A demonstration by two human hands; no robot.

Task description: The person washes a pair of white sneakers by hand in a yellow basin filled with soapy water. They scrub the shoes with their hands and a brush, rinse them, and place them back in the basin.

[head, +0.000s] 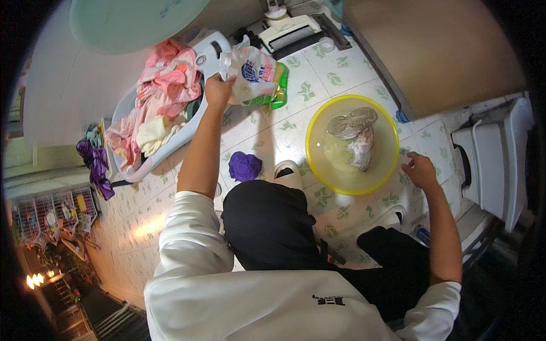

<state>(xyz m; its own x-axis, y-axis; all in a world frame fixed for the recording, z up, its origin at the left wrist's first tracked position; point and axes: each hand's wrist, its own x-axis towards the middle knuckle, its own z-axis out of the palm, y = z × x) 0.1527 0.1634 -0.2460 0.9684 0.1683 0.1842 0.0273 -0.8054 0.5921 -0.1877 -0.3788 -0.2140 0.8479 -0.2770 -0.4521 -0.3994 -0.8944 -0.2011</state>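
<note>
My left hand grips a white and green plastic pouch by its upper corner, close to the rim of a pale blue baby bathtub. The pouch bears printed writing. My right hand hangs with bent fingers just right of a yellow-rimmed plastic basin, holding nothing. In the basin's cloudy water lie two shoes: one shows its patterned sole, and the other is a white and grey shoe. A bunched purple cloth rests on the floor near my left foot.
Pink and cream clothes fill the bathtub. A floor-cleaner head stands at the back wall. On the right is a grey-white plastic bin; at far left, a wire rack. A pale green round basin juts in at upper left.
</note>
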